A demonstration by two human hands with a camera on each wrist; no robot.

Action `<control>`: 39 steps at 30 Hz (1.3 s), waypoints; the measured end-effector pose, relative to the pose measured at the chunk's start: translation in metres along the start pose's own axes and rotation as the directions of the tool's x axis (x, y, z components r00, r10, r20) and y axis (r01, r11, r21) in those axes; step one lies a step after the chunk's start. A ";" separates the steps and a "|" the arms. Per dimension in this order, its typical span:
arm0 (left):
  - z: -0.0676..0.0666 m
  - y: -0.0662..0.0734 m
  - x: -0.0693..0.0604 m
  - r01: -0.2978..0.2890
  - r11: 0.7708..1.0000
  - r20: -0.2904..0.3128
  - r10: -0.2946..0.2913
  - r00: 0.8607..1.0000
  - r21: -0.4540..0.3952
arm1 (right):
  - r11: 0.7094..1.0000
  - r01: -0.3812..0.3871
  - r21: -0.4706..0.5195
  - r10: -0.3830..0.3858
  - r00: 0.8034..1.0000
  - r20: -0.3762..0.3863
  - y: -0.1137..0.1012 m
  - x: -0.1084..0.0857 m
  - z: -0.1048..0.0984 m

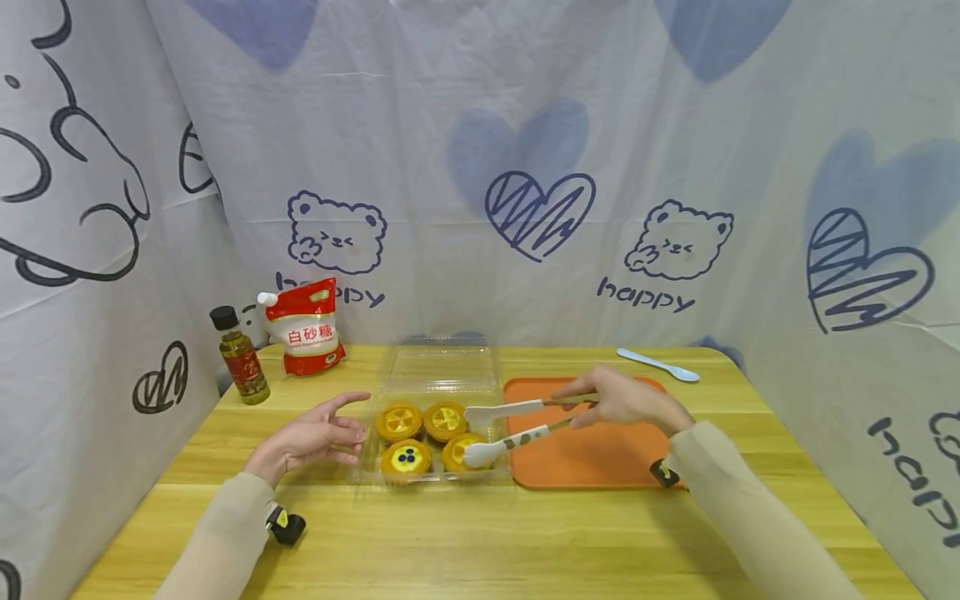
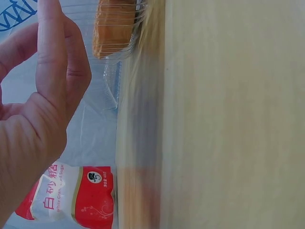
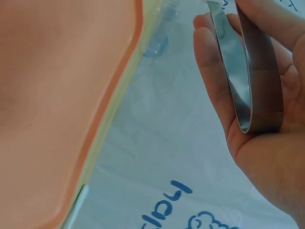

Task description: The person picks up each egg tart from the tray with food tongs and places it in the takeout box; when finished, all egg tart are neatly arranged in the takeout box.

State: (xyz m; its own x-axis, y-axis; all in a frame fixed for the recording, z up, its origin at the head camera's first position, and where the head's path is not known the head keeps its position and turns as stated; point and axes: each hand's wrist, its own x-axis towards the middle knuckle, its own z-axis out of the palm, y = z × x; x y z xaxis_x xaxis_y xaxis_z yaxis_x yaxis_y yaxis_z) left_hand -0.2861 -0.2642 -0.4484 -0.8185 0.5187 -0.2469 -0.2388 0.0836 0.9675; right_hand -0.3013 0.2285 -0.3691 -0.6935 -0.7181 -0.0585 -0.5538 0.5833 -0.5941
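My right hand (image 1: 622, 396) grips a pair of tongs (image 1: 517, 408) with metal handles (image 3: 264, 90) and white tips. The tongs' arms are spread, one tip beside the front right egg tart (image 1: 455, 452) and the other near the back right tart (image 1: 446, 419). These tarts sit in a clear plastic box (image 1: 444, 367) with its lid raised at the back. Also inside are a back left tart (image 1: 399, 422) and a front left tart (image 1: 406, 457) topped with dark berries. At the box's left side, my left hand (image 1: 315, 433) holds nothing; whether it touches the wall I cannot tell.
An orange tray (image 1: 585, 458) lies right of the box, under my right hand. Behind it is a pale blue spoon (image 1: 660, 365). A red and white sugar bag (image 1: 309, 333) and a dark-capped bottle (image 1: 243, 362) stand at the back left of the wooden table (image 1: 450, 542).
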 end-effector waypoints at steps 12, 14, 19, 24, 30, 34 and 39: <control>-0.001 0.000 -0.001 0.001 1.000 -0.013 -0.001 1.000 0.007 | 0.981 -0.083 0.178 0.104 0.988 -0.112 0.014 -0.018 0.014; 0.000 0.001 0.000 0.000 1.000 -0.011 0.000 1.000 0.008 | 0.976 -0.091 0.198 0.120 0.983 -0.139 0.017 -0.021 0.016; 0.001 0.003 0.003 -0.004 1.000 -0.008 0.004 1.000 0.011 | 0.969 -0.105 0.222 0.150 0.969 -0.197 0.024 -0.030 0.019; 0.002 0.002 0.008 -0.019 1.000 0.000 0.019 1.000 0.006 | 0.972 -0.127 0.200 0.177 0.950 -0.257 0.032 -0.038 0.022; 0.000 -0.002 0.005 -0.013 1.000 -0.013 0.013 1.000 0.015 | 0.958 -0.100 0.268 0.182 0.935 -0.303 0.039 -0.043 0.028; -0.002 -0.003 0.002 -0.013 1.000 -0.009 0.013 1.000 0.008 | 0.925 -0.092 0.368 0.212 0.929 -0.302 0.047 -0.051 0.032; -0.002 -0.003 0.000 -0.014 1.000 -0.003 0.014 1.000 -0.008 | 0.908 -0.113 0.403 0.259 0.908 -0.330 0.053 -0.064 0.035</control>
State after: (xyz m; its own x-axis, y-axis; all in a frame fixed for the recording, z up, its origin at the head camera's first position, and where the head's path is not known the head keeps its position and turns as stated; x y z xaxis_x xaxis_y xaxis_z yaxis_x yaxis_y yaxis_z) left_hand -0.2867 -0.2657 -0.4513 -0.8234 0.5174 -0.2331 -0.2310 0.0695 0.9705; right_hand -0.2699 0.2919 -0.4248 -0.9249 -0.3758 0.0576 -0.2394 0.4580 -0.8561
